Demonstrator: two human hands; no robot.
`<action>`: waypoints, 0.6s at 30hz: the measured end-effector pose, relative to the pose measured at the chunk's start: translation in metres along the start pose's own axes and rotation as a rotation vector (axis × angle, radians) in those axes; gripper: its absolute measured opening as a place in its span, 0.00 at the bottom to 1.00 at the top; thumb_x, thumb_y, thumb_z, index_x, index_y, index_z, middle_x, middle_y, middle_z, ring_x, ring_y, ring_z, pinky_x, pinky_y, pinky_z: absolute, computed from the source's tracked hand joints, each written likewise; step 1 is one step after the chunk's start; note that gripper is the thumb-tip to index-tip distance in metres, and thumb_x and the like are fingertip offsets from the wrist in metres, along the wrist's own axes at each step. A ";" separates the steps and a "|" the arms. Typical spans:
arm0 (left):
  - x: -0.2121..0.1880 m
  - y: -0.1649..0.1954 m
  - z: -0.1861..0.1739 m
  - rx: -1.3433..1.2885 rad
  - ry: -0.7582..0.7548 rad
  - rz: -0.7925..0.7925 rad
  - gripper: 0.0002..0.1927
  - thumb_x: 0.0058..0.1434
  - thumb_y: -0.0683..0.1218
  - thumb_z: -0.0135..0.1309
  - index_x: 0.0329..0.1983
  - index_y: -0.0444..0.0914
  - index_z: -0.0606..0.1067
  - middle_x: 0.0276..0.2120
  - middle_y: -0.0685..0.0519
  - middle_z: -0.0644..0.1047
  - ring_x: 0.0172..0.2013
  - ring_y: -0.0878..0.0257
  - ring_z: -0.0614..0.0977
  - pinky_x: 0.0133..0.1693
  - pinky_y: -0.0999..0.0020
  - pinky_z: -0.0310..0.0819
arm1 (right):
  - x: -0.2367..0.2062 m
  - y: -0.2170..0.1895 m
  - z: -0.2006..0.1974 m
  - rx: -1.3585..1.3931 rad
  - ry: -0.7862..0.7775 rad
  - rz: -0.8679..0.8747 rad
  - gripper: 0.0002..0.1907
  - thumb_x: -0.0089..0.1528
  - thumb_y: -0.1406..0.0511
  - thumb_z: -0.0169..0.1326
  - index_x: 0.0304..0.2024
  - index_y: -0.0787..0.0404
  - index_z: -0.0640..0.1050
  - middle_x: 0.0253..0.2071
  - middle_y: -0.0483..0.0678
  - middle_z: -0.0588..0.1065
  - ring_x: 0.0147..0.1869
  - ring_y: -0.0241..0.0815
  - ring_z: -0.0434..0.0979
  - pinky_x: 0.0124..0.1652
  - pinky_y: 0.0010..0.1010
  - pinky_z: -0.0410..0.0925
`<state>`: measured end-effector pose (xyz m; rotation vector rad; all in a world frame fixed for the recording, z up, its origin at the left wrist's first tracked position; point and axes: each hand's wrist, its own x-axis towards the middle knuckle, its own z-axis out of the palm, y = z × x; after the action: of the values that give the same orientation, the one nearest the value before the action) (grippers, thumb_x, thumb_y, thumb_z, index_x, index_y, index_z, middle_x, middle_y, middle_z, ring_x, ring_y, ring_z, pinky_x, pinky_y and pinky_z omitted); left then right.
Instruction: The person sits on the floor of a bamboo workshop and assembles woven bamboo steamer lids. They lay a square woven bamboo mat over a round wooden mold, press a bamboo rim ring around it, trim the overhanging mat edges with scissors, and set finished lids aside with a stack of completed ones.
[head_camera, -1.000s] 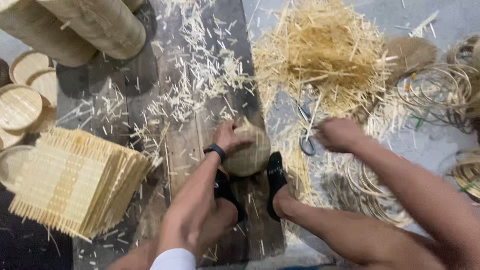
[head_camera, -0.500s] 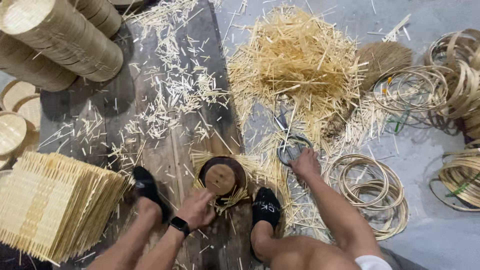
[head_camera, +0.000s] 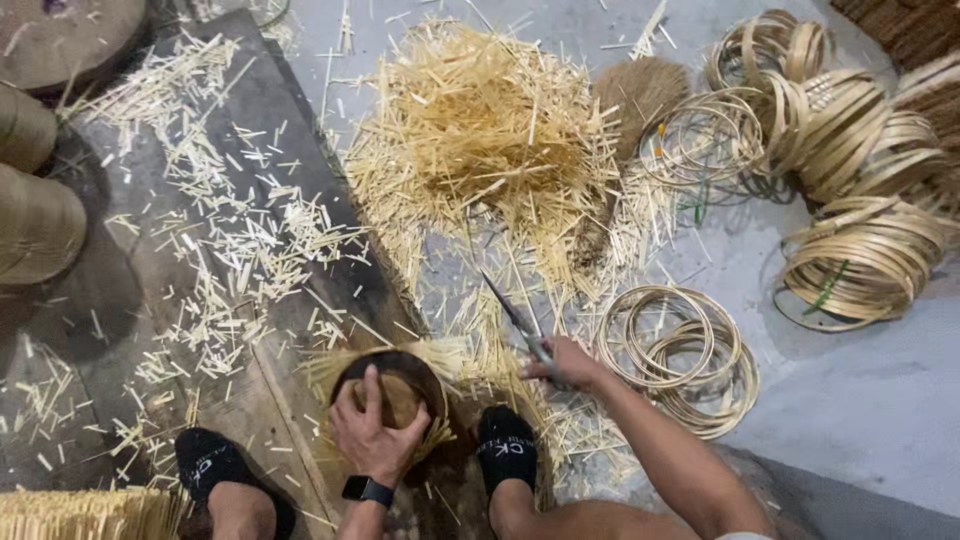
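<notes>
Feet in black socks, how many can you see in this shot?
2. The left foot rests on the dark board near the bottom edge, left of the left hand. The right foot sits among straw scraps, between that hand and the right hand gripping scissors.
</notes>
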<state>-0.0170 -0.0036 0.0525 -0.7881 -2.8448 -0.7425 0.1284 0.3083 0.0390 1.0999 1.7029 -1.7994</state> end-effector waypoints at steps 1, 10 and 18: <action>0.004 -0.001 0.001 -0.002 -0.011 0.011 0.53 0.37 0.62 0.70 0.69 0.47 0.66 0.56 0.39 0.69 0.53 0.39 0.71 0.53 0.43 0.67 | -0.009 0.003 0.005 -0.026 0.042 0.009 0.23 0.57 0.54 0.67 0.38 0.65 0.73 0.24 0.49 0.70 0.26 0.48 0.69 0.30 0.41 0.68; -0.001 0.012 0.011 0.069 -0.070 -0.098 0.57 0.33 0.65 0.74 0.68 0.46 0.65 0.62 0.40 0.65 0.58 0.36 0.68 0.56 0.39 0.63 | -0.026 0.003 0.034 -0.791 0.146 -0.307 0.32 0.57 0.44 0.59 0.54 0.58 0.77 0.49 0.58 0.72 0.54 0.56 0.71 0.54 0.47 0.66; -0.010 0.009 0.033 -0.081 -0.004 -0.166 0.55 0.39 0.59 0.73 0.71 0.43 0.63 0.64 0.33 0.62 0.60 0.34 0.67 0.59 0.41 0.63 | 0.027 -0.009 0.071 -1.073 0.167 -0.195 0.30 0.62 0.47 0.53 0.54 0.63 0.73 0.44 0.57 0.71 0.47 0.53 0.71 0.46 0.47 0.71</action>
<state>-0.0031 0.0142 0.0252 -0.5679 -2.9270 -0.8826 0.0878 0.2467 0.0188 0.5999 2.4378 -0.6116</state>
